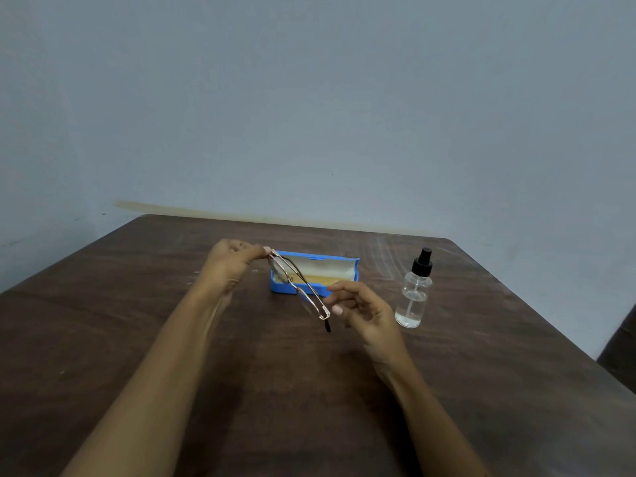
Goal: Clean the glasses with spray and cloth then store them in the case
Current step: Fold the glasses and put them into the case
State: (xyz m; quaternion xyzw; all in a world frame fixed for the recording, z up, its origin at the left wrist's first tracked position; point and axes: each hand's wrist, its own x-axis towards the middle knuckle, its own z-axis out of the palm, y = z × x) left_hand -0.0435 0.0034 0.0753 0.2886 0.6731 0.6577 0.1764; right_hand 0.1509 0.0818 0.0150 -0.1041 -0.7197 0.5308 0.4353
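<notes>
Table (137, 339): open case (284, 289) is holding something yellow. Left hand (227, 263) is pinching glasses (314, 303); right hand (364, 311) is hovering slack.

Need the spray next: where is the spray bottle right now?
In the head view, the spray bottle stands upright on the right of the wooden table, just right of the right hand and the open blue glasses case.

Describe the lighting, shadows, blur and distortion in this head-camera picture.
Head view: dim, flat light with a bluish cast. Only soft, faint shadows fall on the wooden table near the forearms. The wide-angle stretch splays the table's sides toward the corners. The thin glasses, pinched by the left hand, look slightly soft and their lenses are nearly invisible. Small pale highlights sit on the clear spray bottle, with no harsh glare.
</notes>
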